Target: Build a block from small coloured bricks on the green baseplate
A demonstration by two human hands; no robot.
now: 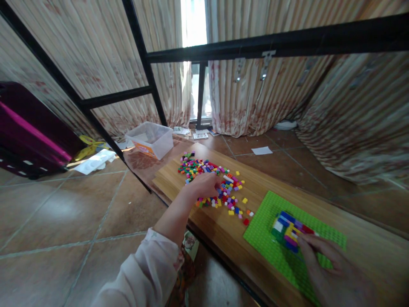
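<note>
Over the heap of small coloured toy bricks (pixel 200 167), my left hand (pixel 206 185) points its fingers down among the pieces. Its fingers are curled together and the tips are partly hidden, so I cannot make out what is in them. On the right, a low block of joined toy bricks (pixel 289 230) in blue, green, white, yellow, purple and red sits on a green studded baseplate (pixel 268 209). My right hand (pixel 330 262) has thumb and forefinger closed at the near right edge of that block, pinching it.
The wooden board (pixel 220 230) carries the bricks and baseplate. A clear plastic bin (pixel 153 140) stands at its far left end. Black metal bars (pixel 243 47) cross above, before striped curtains (pixel 166 25). A purple suitcase (pixel 35 128) and papers (pixel 96 162) are on the tiled floor.
</note>
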